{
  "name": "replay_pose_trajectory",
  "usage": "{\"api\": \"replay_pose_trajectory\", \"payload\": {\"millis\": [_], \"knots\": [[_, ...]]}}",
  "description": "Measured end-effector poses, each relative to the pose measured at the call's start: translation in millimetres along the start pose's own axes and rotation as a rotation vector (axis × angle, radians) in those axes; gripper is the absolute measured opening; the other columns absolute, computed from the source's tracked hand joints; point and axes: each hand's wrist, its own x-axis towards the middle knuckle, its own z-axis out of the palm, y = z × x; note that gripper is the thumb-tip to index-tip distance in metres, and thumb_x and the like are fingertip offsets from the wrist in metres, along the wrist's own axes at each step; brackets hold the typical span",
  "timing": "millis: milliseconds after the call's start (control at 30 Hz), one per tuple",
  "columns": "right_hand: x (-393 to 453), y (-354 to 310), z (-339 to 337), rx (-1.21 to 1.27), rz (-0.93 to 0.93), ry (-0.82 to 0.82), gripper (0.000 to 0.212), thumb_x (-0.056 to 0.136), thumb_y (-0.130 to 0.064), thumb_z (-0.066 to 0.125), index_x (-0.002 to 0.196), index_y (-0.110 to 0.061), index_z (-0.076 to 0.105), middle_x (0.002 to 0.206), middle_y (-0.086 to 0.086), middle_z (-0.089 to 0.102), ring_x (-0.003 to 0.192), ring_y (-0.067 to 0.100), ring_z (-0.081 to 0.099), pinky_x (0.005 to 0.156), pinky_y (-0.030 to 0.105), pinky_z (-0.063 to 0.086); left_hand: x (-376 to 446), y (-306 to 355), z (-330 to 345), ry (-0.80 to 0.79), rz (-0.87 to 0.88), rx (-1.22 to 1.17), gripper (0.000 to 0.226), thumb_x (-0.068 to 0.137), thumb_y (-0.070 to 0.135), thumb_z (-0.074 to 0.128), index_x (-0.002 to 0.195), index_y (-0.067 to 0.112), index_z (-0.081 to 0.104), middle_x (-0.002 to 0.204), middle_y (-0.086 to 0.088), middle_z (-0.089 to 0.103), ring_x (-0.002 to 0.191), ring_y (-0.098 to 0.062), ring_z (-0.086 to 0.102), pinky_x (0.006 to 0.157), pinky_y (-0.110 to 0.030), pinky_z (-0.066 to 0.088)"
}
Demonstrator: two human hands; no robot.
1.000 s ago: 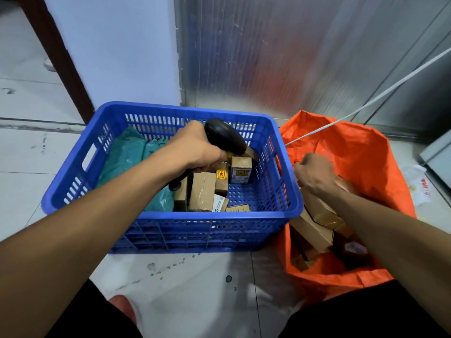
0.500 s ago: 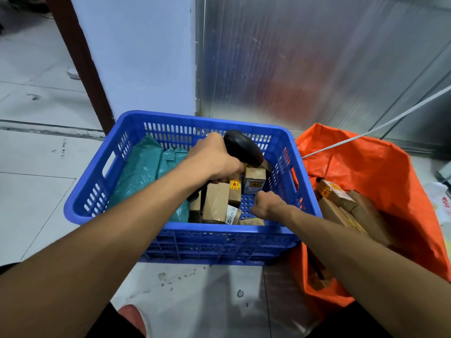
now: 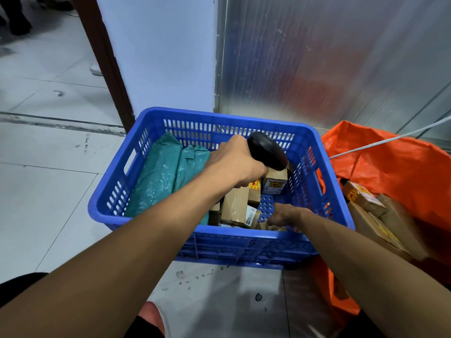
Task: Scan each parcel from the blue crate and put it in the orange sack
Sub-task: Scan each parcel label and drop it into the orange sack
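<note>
The blue crate (image 3: 324,181) stands on the floor with several small cardboard parcels (image 3: 235,206) and teal mailer bags (image 3: 161,176) inside. My left hand (image 3: 235,164) grips a black scanner (image 3: 267,151) above the parcels. My right hand (image 3: 285,214) is down in the crate's near right corner, fingers curled onto a small cardboard parcel (image 3: 266,226) against the front wall. The orange sack (image 3: 395,167) stands open to the right of the crate and holds several cardboard boxes (image 3: 366,198).
A pale wall and a metal panel (image 3: 317,59) rise right behind the crate and sack. A grey cord (image 3: 380,142) runs across the sack's mouth. A dark door frame (image 3: 107,62) stands at the left, with tiled floor around it.
My right hand left the orange sack, crossed into the crate and dropped onto a small parcel at the near right corner. The left hand with the scanner stayed over the crate.
</note>
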Motion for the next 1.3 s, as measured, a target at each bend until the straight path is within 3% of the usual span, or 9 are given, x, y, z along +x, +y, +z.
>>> {"api": "replay_pose_trajectory", "payload": {"millis": [67,167,267,400,533,633,867,1033,1300], "knots": [[5,-2,3,-0.024,0.015,-0.04,0.059,0.099,-0.036,0.056,0.146,-0.006,0.037,0.15,0.012,0.041,0.132,0.031,0.045,0.104,0.039,0.041,2,-2,0,0.001,-0.009,0.006,0.03,0.07,0.026,0.078,0.099,0.018,0.072,0.083,-0.004,0.076,0.078,-0.024,0.075,0.077,-0.043,0.064],[12,-8,8,-0.064,-0.006,-0.073,0.038,0.096,-0.04,0.058,0.119,-0.009,0.055,0.123,0.003,0.055,0.109,0.024,0.053,0.093,0.037,0.044,4,-3,1,-0.007,-0.024,0.008,0.034,0.065,0.029,0.076,0.097,0.019,0.072,0.085,-0.004,0.076,0.085,-0.028,0.074,0.078,-0.044,0.063],[18,-14,11,-0.08,-0.007,-0.076,0.047,0.094,-0.043,0.061,0.129,-0.011,0.055,0.131,0.004,0.056,0.114,0.024,0.056,0.096,0.038,0.046,5,-3,3,-0.009,-0.032,0.006,0.035,0.061,0.033,0.073,0.093,0.02,0.072,0.087,-0.005,0.075,0.09,-0.031,0.073,0.081,-0.044,0.063],[27,-18,14,-0.142,-0.01,-0.08,0.031,0.093,-0.04,0.062,0.115,-0.019,0.059,0.125,0.006,0.06,0.1,0.022,0.054,0.09,0.037,0.044,9,-8,4,0.004,-0.03,0.024,0.032,0.067,0.035,0.078,0.095,0.02,0.072,0.086,-0.005,0.075,0.087,-0.029,0.074,0.08,-0.042,0.063],[32,-17,18,-0.16,0.015,-0.041,0.066,0.092,-0.041,0.066,0.145,-0.011,0.039,0.144,0.01,0.049,0.124,0.027,0.052,0.1,0.037,0.043,10,-11,2,0.009,-0.03,0.023,0.031,0.069,0.032,0.079,0.097,0.021,0.071,0.085,-0.004,0.075,0.085,-0.028,0.074,0.08,-0.043,0.063],[38,-17,24,-0.148,0.053,-0.021,0.088,0.089,-0.043,0.069,0.154,-0.008,0.02,0.155,0.013,0.037,0.136,0.032,0.043,0.107,0.041,0.041,8,-12,-1,0.014,-0.028,0.024,0.027,0.071,0.03,0.078,0.096,0.02,0.072,0.085,-0.004,0.075,0.085,-0.028,0.074,0.082,-0.042,0.062],[40,-15,24,-0.174,0.06,-0.02,0.089,0.09,-0.047,0.067,0.155,-0.014,0.016,0.158,0.018,0.022,0.142,0.037,0.031,0.11,0.048,0.037,10,-9,-1,0.012,-0.04,0.021,0.028,0.069,0.03,0.077,0.093,0.018,0.072,0.086,-0.005,0.075,0.089,-0.029,0.074,0.083,-0.044,0.062],[38,-3,26,-0.197,0.08,-0.056,0.085,0.098,-0.049,0.055,0.158,-0.012,0.008,0.163,0.015,0.013,0.149,0.037,0.015,0.116,0.049,0.029,8,-5,3,-0.001,-0.029,0.007,0.031,0.067,0.031,0.076,0.094,0.018,0.072,0.09,-0.006,0.075,0.093,-0.032,0.073,0.084,-0.045,0.062],[39,-5,26,-0.211,0.075,-0.04,0.085,0.095,-0.047,0.062,0.157,-0.016,0.012,0.161,0.019,0.012,0.144,0.04,0.027,0.114,0.049,0.034,6,-7,1,0.012,-0.025,0.018,0.027,0.073,0.029,0.08,0.097,0.018,0.071,0.089,-0.004,0.074,0.085,-0.027,0.074,0.081,-0.042,0.062]]}}
